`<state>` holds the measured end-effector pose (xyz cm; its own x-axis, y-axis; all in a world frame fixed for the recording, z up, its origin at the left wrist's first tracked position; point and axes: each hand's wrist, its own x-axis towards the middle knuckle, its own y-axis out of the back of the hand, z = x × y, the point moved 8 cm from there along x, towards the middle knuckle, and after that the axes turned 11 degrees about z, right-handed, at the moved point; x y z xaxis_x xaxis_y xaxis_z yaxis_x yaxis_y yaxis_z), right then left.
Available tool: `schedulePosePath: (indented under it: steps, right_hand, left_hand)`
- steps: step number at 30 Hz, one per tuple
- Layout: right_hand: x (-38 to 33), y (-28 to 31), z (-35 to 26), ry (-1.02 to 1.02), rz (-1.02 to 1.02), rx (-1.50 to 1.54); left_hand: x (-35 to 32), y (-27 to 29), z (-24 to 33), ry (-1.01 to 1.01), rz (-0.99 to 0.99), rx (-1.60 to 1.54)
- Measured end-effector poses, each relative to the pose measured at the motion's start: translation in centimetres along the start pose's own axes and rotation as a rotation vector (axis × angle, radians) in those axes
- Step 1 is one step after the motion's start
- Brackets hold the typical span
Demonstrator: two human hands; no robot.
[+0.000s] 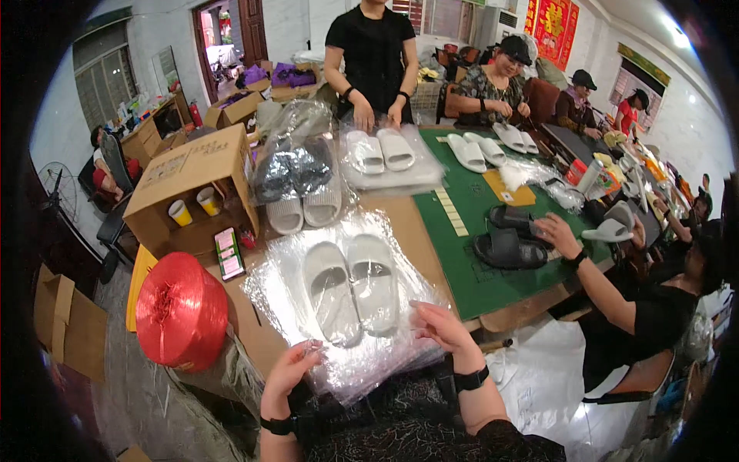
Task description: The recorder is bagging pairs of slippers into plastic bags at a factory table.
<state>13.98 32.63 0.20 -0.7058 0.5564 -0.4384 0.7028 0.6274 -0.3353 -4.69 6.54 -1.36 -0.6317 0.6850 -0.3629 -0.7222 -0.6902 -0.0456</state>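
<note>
A pair of light grey slide sandals (375, 296) lies side by side in a clear plastic bag, on top of a stack of clear plastic bags (281, 304) at the table's near edge. At the stack's near left corner, my left hand (291, 368) has its fingers closed on the film. My right hand (445, 327) is at the near right side of the bag, fingers apart and touching or just over the film. Glare on the plastic hides where the single bag's edges run. Both wrists wear black bands.
A big red twine roll (182, 312), a phone (229, 253) and a cardboard box (192, 189) with cups stand left. Bagged dark slides (295, 169) lie beyond. White slides (380, 151) sit before a standing person. Black slides (509, 250) rest on a green mat (462, 285), near a co-worker's hand (558, 233).
</note>
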Motion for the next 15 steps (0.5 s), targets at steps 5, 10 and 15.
schedulePosePath:
  steps: [5, 10, 15]
  right_hand:
    - [-0.2, -0.5, 1.6, -0.071, -0.178, -0.247]
    - [-0.5, 0.1, 0.2, 0.134, -0.139, -0.421]
    - [-1.6, 0.2, -3.0, 0.384, -0.113, -0.440]
  left_hand:
    - [0.1, -0.9, 0.1, -0.036, -0.196, 0.087]
    - [-0.3, 0.0, 0.5, -0.101, -0.083, 0.030]
    - [-0.7, 2.2, 1.0, -0.073, 0.049, 0.065]
